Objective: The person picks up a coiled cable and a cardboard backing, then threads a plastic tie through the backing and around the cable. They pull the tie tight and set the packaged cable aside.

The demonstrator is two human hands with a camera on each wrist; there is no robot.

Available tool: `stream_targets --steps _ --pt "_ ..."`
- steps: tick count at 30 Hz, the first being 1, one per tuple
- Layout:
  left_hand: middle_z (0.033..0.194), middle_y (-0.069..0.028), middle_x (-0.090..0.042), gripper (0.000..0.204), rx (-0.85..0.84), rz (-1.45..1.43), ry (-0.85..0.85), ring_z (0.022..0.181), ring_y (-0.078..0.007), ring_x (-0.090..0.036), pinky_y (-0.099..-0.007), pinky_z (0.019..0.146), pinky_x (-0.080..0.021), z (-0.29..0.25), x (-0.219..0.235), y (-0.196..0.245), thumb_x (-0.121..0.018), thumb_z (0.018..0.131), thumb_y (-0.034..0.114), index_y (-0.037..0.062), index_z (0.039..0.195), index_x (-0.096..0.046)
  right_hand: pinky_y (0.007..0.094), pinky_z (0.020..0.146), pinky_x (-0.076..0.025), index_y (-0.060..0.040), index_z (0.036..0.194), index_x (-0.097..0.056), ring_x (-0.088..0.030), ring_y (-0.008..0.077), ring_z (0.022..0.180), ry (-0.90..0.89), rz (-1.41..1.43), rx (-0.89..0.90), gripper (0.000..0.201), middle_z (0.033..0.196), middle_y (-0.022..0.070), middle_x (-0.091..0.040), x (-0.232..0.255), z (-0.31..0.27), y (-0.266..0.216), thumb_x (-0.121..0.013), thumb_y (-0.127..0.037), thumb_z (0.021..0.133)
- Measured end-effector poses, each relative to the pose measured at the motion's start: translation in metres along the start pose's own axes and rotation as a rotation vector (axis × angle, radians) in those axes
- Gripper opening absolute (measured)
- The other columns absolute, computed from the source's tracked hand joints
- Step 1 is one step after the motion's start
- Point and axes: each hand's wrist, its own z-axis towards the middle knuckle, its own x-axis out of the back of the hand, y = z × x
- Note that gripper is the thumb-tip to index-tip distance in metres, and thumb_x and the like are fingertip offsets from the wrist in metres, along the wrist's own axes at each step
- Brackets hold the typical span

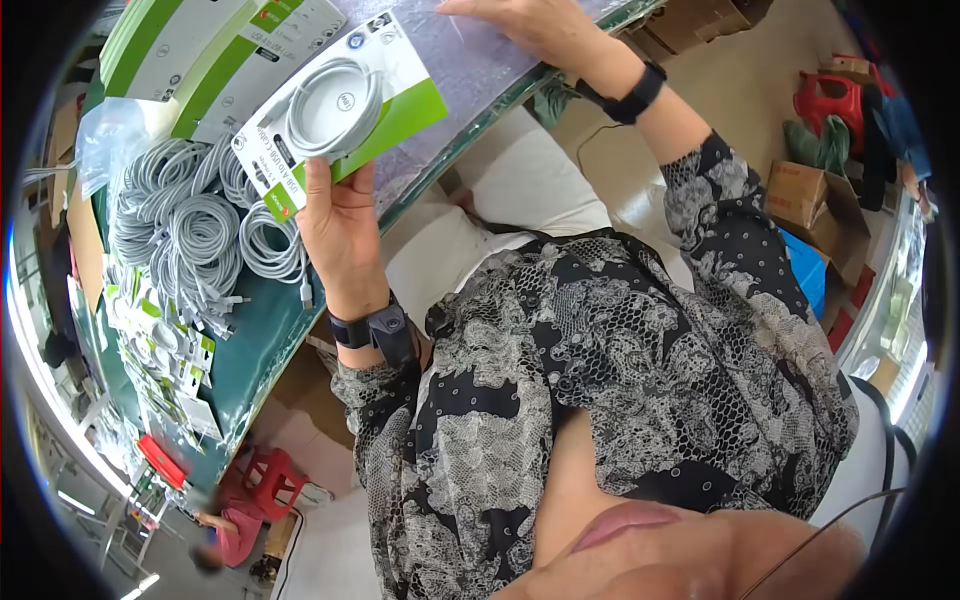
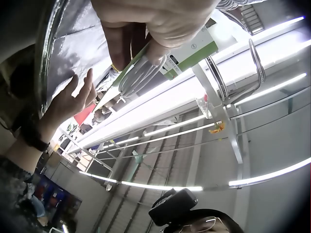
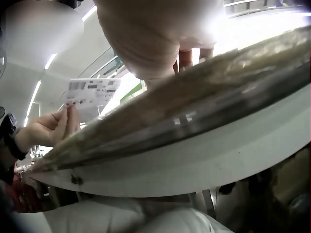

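Surface: we see a green table [image 1: 250, 350] with a shiny silver sheet [image 1: 480, 60] at its near edge.
Left hand: our left hand [image 1: 340, 225] pinches the cable card [image 1: 340, 110] by its lower corner, thumb on the front and fingers behind.
Card: held above the table's near edge, its long axis slanting from lower left up to far right.
Right hand: our right hand [image 1: 530, 25] lies flat, fingers straight, on the silver sheet.
Left of the card: loose grey cable coils [image 1: 190, 230].
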Motion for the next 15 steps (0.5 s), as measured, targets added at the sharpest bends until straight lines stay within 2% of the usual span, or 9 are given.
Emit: stream_targets --steps 2,5,6,7,9,11,12,13,15 --pt "0.118 -0.0104 -0.059 0.036 0.034 -0.017 -0.029 0.1 -0.0229 -0.062 -0.038 0.084 -0.055 -0.002 -0.004 0.0 -0.055 0.092 0.009 0.0036 0.127 -0.045 0.0364 0.082 -0.043 -0.013 0.095 -0.064 -0.053 0.0235 0.09 0.027 -0.019 0.046 0.02 0.095 0.0043 -0.058 -0.004 0.01 0.003 -0.056 -0.007 0.078" --pt "0.115 -0.009 -0.06 0.032 0.093 -0.1 0.003 0.094 -0.0209 -0.064 -0.035 0.078 -0.055 -0.001 0.0 -0.006 -0.056 0.092 0.009 0.0052 0.123 -0.049 0.0342 0.079 -0.043 -0.0125 0.088 -0.062 -0.053 0.0225 0.088 -0.055 -0.009 0.17 0.012 0.094 0.0034 -0.058 -0.007 0.024 0.002 -0.059 -0.01 0.076" --pt "0.117 -0.0099 -0.06 0.027 0.136 -0.128 -0.011 0.096 -0.0184 -0.061 -0.0298 0.075 -0.053 -0.001 0.001 -0.007 -0.057 0.092 0.014 0.0033 0.116 -0.054 0.0336 0.079 -0.043 -0.0122 0.086 -0.062 -0.053 0.0226 0.088 -0.063 0.065 0.199 0.011 0.094 0.003 -0.058 -0.004 0.029 -0.004 -0.059 -0.011 0.076" --pt "0.117 -0.0099 -0.06 0.027 0.117 -0.122 -0.005 0.096 -0.0184 -0.061 -0.0298 0.075 -0.053 0.0 -0.002 -0.009 -0.057 0.092 0.014 0.0033 0.116 -0.054 0.033 0.078 -0.043 -0.0118 0.085 -0.061 -0.053 0.0228 0.088 -0.073 0.136 0.228 0.01 0.094 0.0026 -0.058 -0.002 0.033 -0.009 -0.06 -0.012 0.076" --pt "0.113 -0.0087 -0.06 0.027 0.231 -0.429 -0.063 0.093 -0.0179 -0.057 -0.0268 0.071 -0.05 0.002 -0.011 -0.013 -0.058 0.091 0.017 0.0028 0.114 -0.056 0.0338 0.079 -0.044 -0.0113 0.085 -0.061 -0.053 0.0239 0.089 -0.07 0.236 0.21 0.009 0.094 0.0017 -0.058 -0.01 0.034 -0.019 -0.06 -0.012 0.076" --pt "0.108 -0.0066 -0.059 0.028 0.268 -0.476 -0.016 0.088 -0.0167 -0.051 -0.0241 0.068 -0.047 0.004 -0.021 -0.011 -0.06 0.089 0.017 0.002 0.112 -0.056 0.0351 0.082 -0.044 -0.0109 0.087 -0.062 -0.054 0.0242 0.089 -0.063 0.338 0.201 0.013 0.096 0.0024 -0.059 -0.005 0.036 -0.037 -0.064 -0.014 0.075" --pt "0.107 -0.0065 -0.059 0.029 0.321 -0.641 -0.049 0.086 -0.0161 -0.049 -0.0235 0.068 -0.047 0.004 -0.026 -0.01 -0.061 0.088 0.017 0.0015 0.112 -0.056 0.033 0.081 -0.044 -0.0105 0.091 -0.066 -0.058 0.0187 0.088 0.09 0.34 0.287 0.011 0.086 0.0024 -0.062 -0.005 0.037 -0.046 -0.065 -0.013 0.08" --pt "0.106 -0.0063 -0.058 0.029 0.375 -0.804 -0.084 0.085 -0.0154 -0.048 -0.0229 0.068 -0.047 0.005 -0.031 -0.008 -0.063 0.087 0.017 0.001 0.111 -0.056 0.033 0.081 -0.044 -0.0105 0.091 -0.066 -0.058 0.0187 0.088 0.099 0.34 0.292 0.011 0.086 0.0024 -0.062 -0.006 0.037 -0.053 -0.065 -0.013 0.08" --pt "0.098 -0.005 -0.056 0.03 0.35 -0.79 -0.071 0.082 -0.0139 -0.044 -0.0224 0.067 -0.047 0.005 -0.039 -0.006 -0.065 0.085 0.015 -0.0001 0.108 -0.057 0.0347 0.085 -0.041 -0.0134 0.088 -0.065 -0.056 0.0204 0.092 0.185 0.447 0.071 0.012 0.084 0.0012 -0.061 -0.006 0.036 -0.068 -0.068 -0.013 0.077"
